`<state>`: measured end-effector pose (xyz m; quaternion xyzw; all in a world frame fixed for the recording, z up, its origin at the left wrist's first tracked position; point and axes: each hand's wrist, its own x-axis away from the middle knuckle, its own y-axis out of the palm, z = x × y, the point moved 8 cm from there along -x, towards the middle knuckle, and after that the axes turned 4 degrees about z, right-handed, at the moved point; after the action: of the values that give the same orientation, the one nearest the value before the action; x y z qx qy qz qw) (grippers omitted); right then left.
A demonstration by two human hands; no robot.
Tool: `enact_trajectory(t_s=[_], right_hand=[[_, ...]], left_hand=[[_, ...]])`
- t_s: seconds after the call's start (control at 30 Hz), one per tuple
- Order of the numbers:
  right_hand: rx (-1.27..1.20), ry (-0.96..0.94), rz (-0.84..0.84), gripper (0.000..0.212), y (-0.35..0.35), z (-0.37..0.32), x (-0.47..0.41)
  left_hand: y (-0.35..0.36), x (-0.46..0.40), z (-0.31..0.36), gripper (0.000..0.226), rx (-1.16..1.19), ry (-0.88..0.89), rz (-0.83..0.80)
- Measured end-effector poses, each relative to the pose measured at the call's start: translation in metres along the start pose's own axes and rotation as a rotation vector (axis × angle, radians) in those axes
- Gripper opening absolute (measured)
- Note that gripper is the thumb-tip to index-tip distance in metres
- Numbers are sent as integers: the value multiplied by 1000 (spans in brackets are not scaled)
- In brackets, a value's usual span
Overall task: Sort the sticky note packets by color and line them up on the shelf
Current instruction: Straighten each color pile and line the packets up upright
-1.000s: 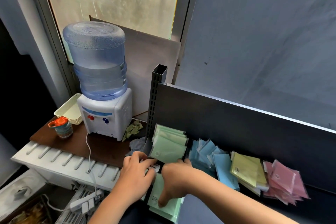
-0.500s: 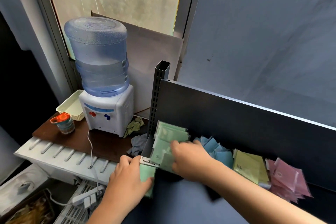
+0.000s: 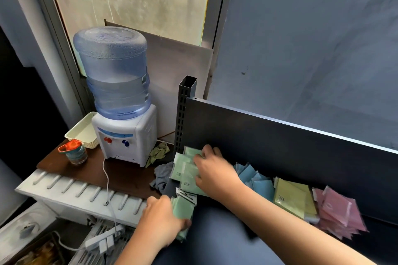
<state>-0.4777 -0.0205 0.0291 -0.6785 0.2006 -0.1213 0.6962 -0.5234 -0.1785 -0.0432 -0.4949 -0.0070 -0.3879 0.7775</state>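
Observation:
On the dark shelf lie four groups of sticky note packets. A green pile sits at the left end, then blue packets, a yellow stack and pink packets at the right. My right hand lies on top of the green pile with its fingers spread over it. At the shelf's front left corner my left hand grips a small stack of green packets, fingers curled round its edge.
A slotted shelf upright and the dark back panel close off the rear. Left of the shelf, a water dispenser, an orange-lidded jar, a cream basket and crumpled rags sit on a brown board.
My right hand left the green packets at the front edge and moved back onto the green pile at the shelf's left end. My left hand kept hold of the front green stack.

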Motion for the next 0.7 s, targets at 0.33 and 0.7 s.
enact_trajectory(t_s=[0.33,0.7], right_hand=[[16,138,-100,49,-10,23,0],[28,117,-159,41,-33,43,10]], left_hand=[[-11,-20,25,33,663,249,55],[10,-59,42,107,288,404,363]])
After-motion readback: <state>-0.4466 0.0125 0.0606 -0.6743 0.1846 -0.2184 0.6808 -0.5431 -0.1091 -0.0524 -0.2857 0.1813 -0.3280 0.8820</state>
